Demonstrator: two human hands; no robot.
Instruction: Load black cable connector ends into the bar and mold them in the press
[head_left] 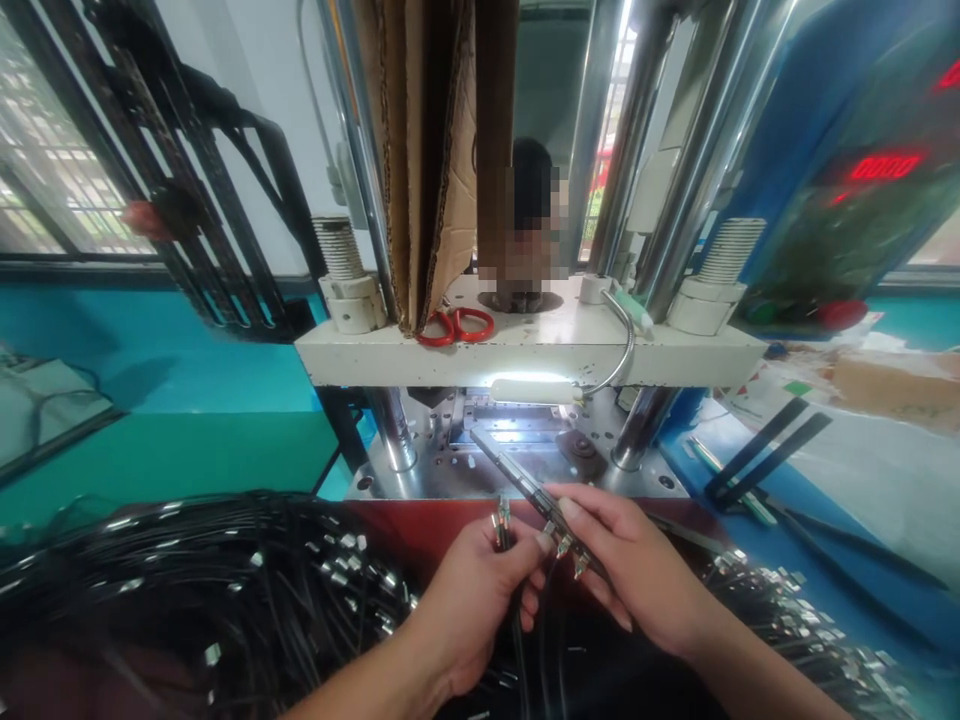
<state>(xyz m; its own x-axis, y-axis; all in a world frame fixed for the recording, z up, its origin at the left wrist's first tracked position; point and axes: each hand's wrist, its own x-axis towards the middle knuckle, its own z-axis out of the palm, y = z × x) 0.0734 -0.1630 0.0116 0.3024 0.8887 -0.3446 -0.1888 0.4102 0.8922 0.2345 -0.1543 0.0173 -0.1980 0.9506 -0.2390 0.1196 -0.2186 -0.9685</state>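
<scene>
My left hand (480,590) is closed around several thin black cables (517,650) whose metal-tipped ends (504,512) stick up above the fingers. Slanting up and left from my right hand (630,550) is a long, narrow metal bar fixture (517,478), gripped between thumb and fingers. Small metal connectors (564,545) sit along the fixture's lower part, with black cables hanging down from them. My left fingertips are right beside these connectors; whether they touch is hard to tell. The fixture's far end reaches in front of the press bed (480,470).
A press with a white plate (525,355) and steel columns stands ahead; a lamp (536,390) lights its bed. Red-handled scissors (455,326) and cardboard (442,170) rest on the plate. Bundles of black cables (300,560) lie left, more connector ends (802,620) right. Tweezers (772,460) lie on the blue surface.
</scene>
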